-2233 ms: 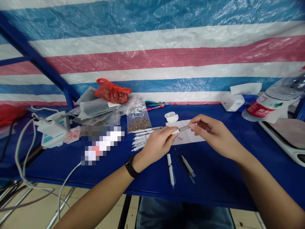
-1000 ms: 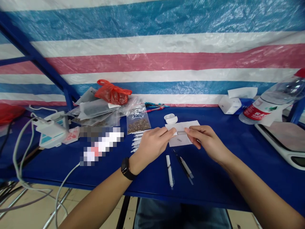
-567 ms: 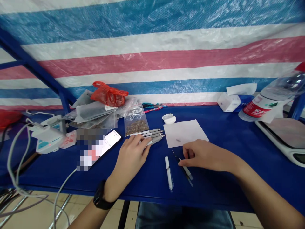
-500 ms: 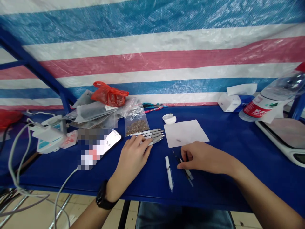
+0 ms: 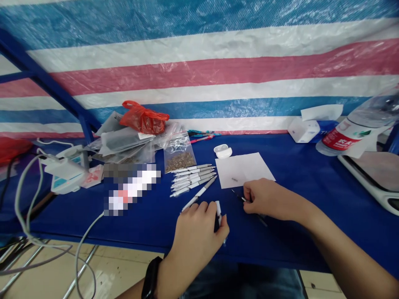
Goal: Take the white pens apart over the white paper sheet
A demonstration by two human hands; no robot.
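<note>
White tube (image 5: 218, 211) lying against left hand (image 5: 198, 236), fingers curling around it, right hand (image 5: 264, 199) pinching black pen (image 5: 240, 198), near paper sheet (image 5: 245, 170)

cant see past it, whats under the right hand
A thin dark rod sticks out either side of the right hand, on the blue tabletop; its middle is hidden.

- Narrow gap between the left hand (image 5: 198, 238) and the right hand (image 5: 264, 199)
- Open passage over the blue tablecloth (image 5: 299, 166), between the paper sheet (image 5: 245, 169) and the tissue box (image 5: 303, 130)
- Fanned pens (image 5: 193, 176) in the way, just left of the sheet
- Earbud case (image 5: 222, 151) at the sheet's far corner
- Water bottle (image 5: 352, 139) and scale (image 5: 370, 174) blocking the far right
- Blurred phone (image 5: 131, 189) and white cable (image 5: 86, 231) obstructing the left
</note>
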